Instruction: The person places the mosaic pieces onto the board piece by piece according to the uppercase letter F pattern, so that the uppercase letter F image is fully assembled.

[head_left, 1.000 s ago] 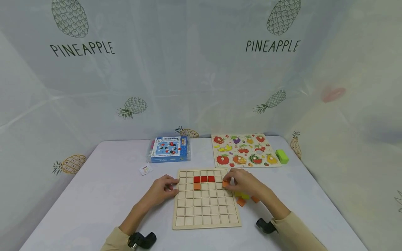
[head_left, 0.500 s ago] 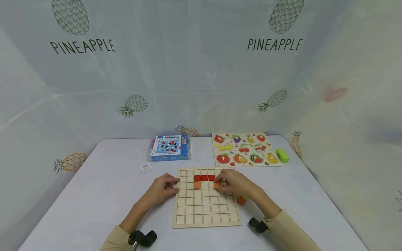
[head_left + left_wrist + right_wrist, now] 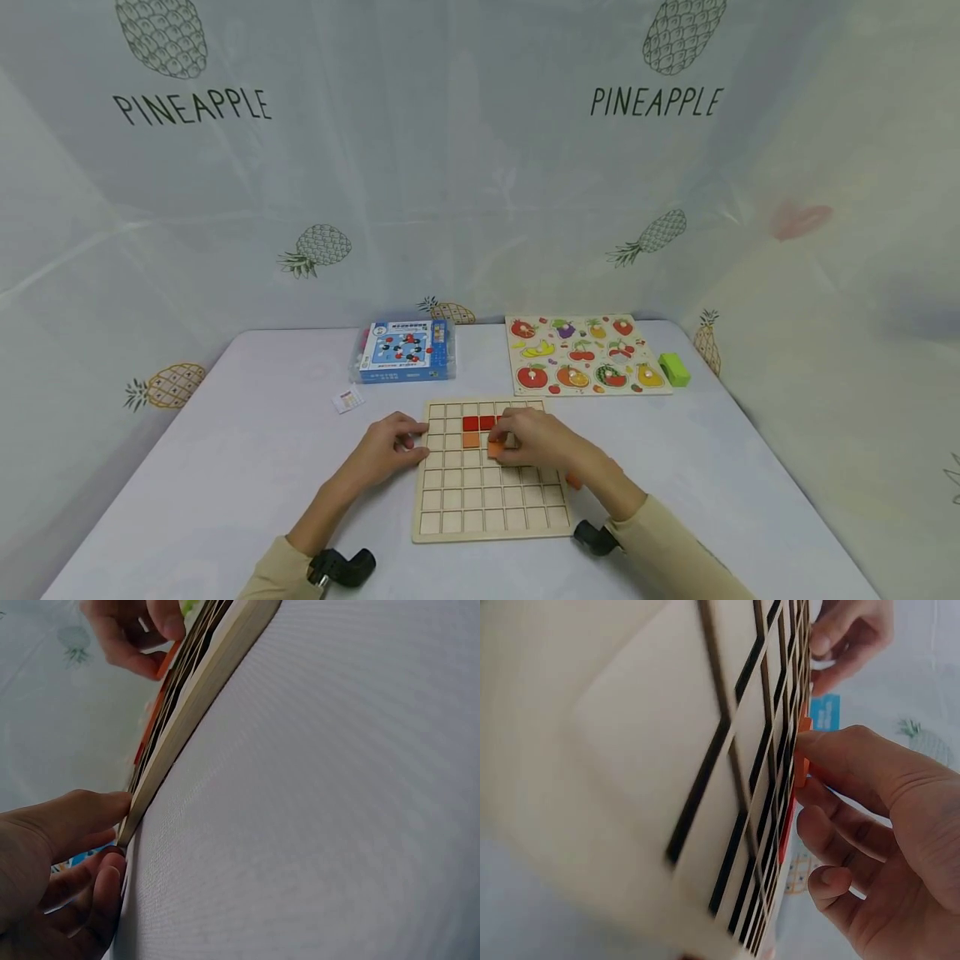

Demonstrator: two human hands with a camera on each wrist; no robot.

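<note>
A wooden grid board point(image 3: 491, 521) lies on the table, with red square tiles point(image 3: 470, 423) in a row near its far side. Below the leftmost red one sits an orange square tile point(image 3: 470, 440). My right hand point(image 3: 532, 437) pinches another orange tile point(image 3: 495, 450) over the same row, two cells to the right; in the right wrist view thumb and fingertips hold this orange tile point(image 3: 803, 754) close to the grid. At the board's left edge, my left hand point(image 3: 386, 446) rests its thumb and fingertips against the wood. The right hand partly covers the third red tile.
An orange piece point(image 3: 573, 481) shows beside the board's right edge, partly behind the right forearm. Farther back are a blue box point(image 3: 405, 350), a fruit puzzle board point(image 3: 585, 358) and a green block point(image 3: 674, 369). A small card point(image 3: 348, 401) lies to the left.
My right hand has moved left across the board with the orange tile, from the right-hand columns toward the tile placed in that row. The left hand stays at the board's edge.
</note>
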